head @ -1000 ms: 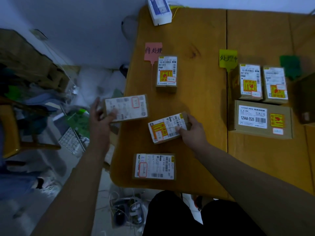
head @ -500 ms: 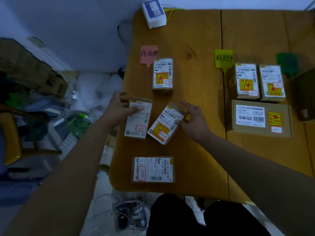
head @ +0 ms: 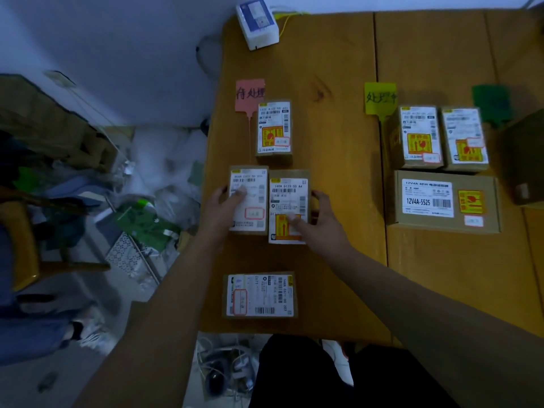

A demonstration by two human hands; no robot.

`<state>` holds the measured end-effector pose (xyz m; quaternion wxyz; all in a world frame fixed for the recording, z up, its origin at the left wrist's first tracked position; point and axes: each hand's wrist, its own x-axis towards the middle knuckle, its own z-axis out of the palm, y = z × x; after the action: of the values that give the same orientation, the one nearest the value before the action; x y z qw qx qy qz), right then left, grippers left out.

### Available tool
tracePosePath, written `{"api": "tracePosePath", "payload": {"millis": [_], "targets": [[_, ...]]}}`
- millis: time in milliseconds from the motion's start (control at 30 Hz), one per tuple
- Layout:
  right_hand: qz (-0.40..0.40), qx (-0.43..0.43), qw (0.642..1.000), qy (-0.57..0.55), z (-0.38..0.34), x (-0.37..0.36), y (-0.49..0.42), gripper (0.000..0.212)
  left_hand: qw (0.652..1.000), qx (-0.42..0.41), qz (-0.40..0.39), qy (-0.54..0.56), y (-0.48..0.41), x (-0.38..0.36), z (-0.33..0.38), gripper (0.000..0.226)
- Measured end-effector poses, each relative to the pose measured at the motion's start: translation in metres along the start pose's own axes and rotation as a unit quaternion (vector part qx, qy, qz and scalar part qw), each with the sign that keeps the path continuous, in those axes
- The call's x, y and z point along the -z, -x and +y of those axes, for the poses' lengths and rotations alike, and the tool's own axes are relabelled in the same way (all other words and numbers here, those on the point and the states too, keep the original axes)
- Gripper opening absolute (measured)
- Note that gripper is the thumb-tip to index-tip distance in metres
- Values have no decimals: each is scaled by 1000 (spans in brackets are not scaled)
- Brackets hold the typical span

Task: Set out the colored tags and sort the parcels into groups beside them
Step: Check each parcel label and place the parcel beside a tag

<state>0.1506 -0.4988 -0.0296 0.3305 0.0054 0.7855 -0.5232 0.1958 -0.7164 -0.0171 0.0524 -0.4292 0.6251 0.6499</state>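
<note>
**Sorting parcels beside coloured tags on a wooden table**

Head view: a person's left hand (head: 219,207) grasps a plain-label parcel (head: 254,198) by its left edge, with the thumb laid across the white label. The right hand (head: 321,222) grasps an orange-sticker parcel (head: 290,192) from the right, thumb on the sticker and fingers curled round its right side. Both parcels lie flat and side by side on the left part of the wooden table (head: 338,128); whether their long edges touch cannot be told.

Just beyond them, a far parcel (head: 274,129) with its own orange sticker lies just right of the pink tag (head: 250,94), whose thin stem points toward the near side. A near parcel (head: 260,295) lies apart and turned sideways, close to the table's near edge.

To the right, well apart from the hands, a yellow tag (head: 379,97) with dark handwriting lies at the far left corner of a second group. That group is a pair of small parcels (head: 419,136) side by side and, on their near side, a large flat box (head: 444,201) marked 12V4A-5525. A green tag (head: 491,103) lies farther right, and a dark carton (head: 527,160) sits at the right edge.

A white device (head: 257,23) with a yellow cord stands at the table's far edge. Left of the table, floor clutter (head: 147,225) of bags, cardboard and green boards is blurred in dim light.
</note>
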Motion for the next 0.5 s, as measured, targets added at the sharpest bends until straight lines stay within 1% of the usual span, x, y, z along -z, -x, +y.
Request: {"api": "tracePosePath", "payload": {"millis": [100,200,267,333,500], "targets": [[9,25,998,-57,-21,26,8,81,995,-25,-50,87,15,-3,22,52],[3,69,991,-118,-47,56,16,68,981,-97,-89,142,33,-10,54,59],[2,108,982,-158,-65,74,22,58,974,-143,-97,148,45,-17,76,62],[8,138,974,-182,-83,91,28,56,969,-177,-94,142,58,-26,94,60],[39,197,961,-191,-121,127,46,51,957,-239,-88,139,93,-50,131,45]]}}
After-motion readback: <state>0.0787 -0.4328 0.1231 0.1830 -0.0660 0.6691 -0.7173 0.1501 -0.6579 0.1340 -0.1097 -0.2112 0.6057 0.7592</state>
